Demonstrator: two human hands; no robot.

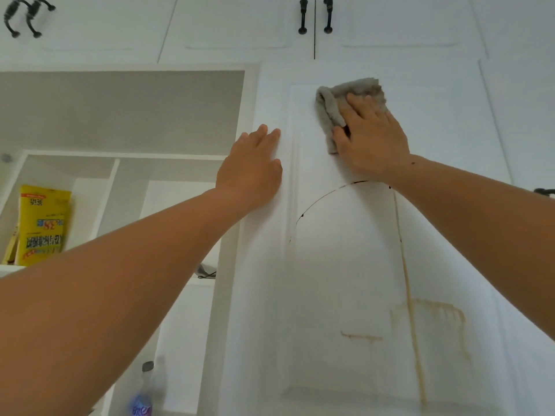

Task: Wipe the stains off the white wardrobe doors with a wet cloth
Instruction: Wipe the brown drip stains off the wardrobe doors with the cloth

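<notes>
At the far left, open white shelves [90,163] hold a yellow packet [42,223]. Low down, a blurred clear bottle [144,391] stands in front of them.

The left hand [249,166] lies flat against the left frame of a tall white wardrobe door [345,280]. Its fingers are straight and grip nothing, so it seems to be steadying the door.

To its right and higher, a folded grey cloth [360,88] is spread against the top of the door's raised panel. The right hand [372,136] presses it there with flat, spread fingers, the thumb at the cloth's lower edge. The two hands are apart.

Below the right wrist, a thin dark curved line [330,192] arcs across the panel. Further down and to the right, a long yellow-brown drip streak [413,325] runs downward past a pale brownish smear [435,313]. A smaller brown mark [360,337] sits left of it. Black handles [315,16] hang on the cupboards above.

The wiping appears to be under way at the top of the panel, with the stains below not yet cleaned. The next move likely calls for drawing the cloth down with firm pressure over the dark line, then the drip streak.
</notes>
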